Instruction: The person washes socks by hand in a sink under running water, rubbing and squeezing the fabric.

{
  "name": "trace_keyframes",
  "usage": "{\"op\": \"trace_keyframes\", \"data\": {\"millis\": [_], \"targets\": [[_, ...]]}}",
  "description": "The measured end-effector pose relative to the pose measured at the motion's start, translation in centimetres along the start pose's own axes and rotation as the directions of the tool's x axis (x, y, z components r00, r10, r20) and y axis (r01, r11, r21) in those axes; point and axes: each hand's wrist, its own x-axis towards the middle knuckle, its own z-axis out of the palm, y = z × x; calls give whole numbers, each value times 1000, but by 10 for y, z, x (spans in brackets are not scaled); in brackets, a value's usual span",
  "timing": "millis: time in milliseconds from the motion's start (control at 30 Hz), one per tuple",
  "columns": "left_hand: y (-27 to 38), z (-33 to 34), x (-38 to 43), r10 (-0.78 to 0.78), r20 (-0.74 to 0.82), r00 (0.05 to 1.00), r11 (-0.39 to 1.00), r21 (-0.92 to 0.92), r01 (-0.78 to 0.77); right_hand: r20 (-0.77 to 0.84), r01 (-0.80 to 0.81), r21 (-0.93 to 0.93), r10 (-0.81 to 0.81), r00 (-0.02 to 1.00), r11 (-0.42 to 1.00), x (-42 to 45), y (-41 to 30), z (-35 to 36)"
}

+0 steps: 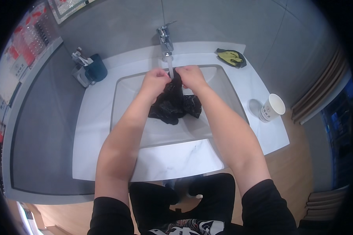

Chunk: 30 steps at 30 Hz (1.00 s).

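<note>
Between my two hands hangs a wet black cloth item (170, 102), its lower folds resting in the white sink basin (153, 138). My left hand (156, 82) pinches its upper left edge between thumb and fingers. On the other side, my right hand (191, 77) grips its upper right edge. A stream of water (170, 66) runs from the chrome faucet (166, 41) onto the cloth between my hands. Wet folds shine, and I cannot tell what kind of garment or cloth it is.
A dark teal cup (97, 69) stands at the back left, beside a clear cup (81, 77) with toothbrushes. At the back right lies a yellow-green and black glove or cloth (231, 58). A printed white paper cup (272, 108) stands on the marble-patterned counter (176, 164). A grey partition (44, 123) borders the left.
</note>
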Motion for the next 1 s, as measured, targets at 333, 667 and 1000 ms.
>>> {"op": "trace_keyframes", "data": {"millis": [333, 667, 1000], "targets": [[19, 2, -6, -130, -151, 980, 991, -6, 130, -7, 43, 27, -42, 999, 999, -6, -7, 2], [-12, 0, 16, 253, -210, 944, 950, 238, -202, -6, 51, 77, -50, 999, 996, -3, -8, 4], [20, 7, -6, 144, -152, 978, 919, 386, -76, -15, 19, 122, -17, 1000, 992, -8, -13, 6]]}}
